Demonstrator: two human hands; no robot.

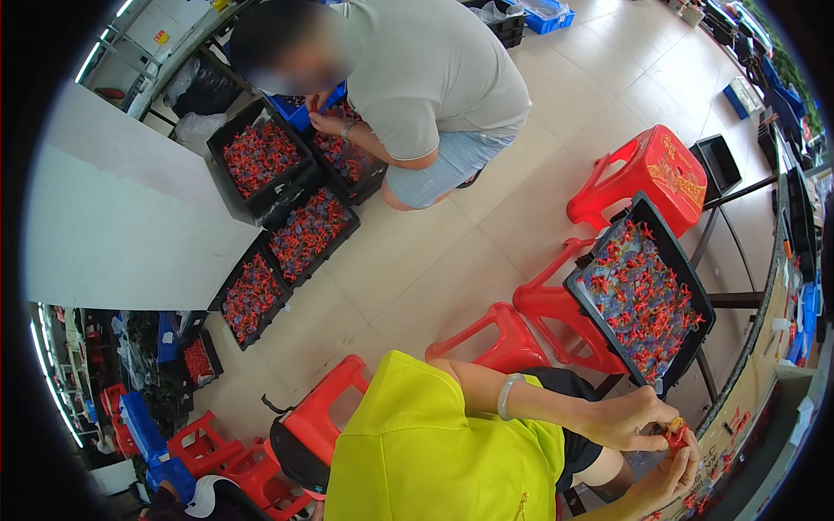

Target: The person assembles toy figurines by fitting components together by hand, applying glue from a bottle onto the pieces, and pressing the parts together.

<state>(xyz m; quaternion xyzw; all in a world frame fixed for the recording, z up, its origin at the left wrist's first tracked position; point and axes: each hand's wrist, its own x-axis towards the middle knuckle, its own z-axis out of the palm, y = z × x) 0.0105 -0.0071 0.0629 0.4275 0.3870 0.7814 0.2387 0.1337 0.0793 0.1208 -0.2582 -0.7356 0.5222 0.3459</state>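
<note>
Closest in, at 4 o'clock, the left hand [627, 421] has its grip pinching a small red-and-yellow piece [675, 434] between thumb and fingertips, a pale bracelet [508, 396] circling the forearm behind it. The right hand [671, 480] comes up from just below, its grip also pressed together on that piece (the fingers overlap there, so its exact shape is hard to make out). The piece is held just beside the brown surface [757, 375] between 3 and 4 o'clock, where loose red bits lie. A yellow-green shirt [434, 451] spreads around 6 o'clock. Just past 3 o'clock, near the left hand, a black tray [676, 252] full of red and greyish-blue pieces rests over red stools, and a red stool with a patterned seat [676, 178] stands beyond it, nearer 2 o'clock. Farther off, across the pale tiled floor [417, 260], black crates [271, 193] of similar pieces are grouped from 9 to 10 o'clock. Next to them, toward 12 o'clock, a person in a light grey shirt [434, 78] bends low, hands together by a blue container [295, 115].
</note>
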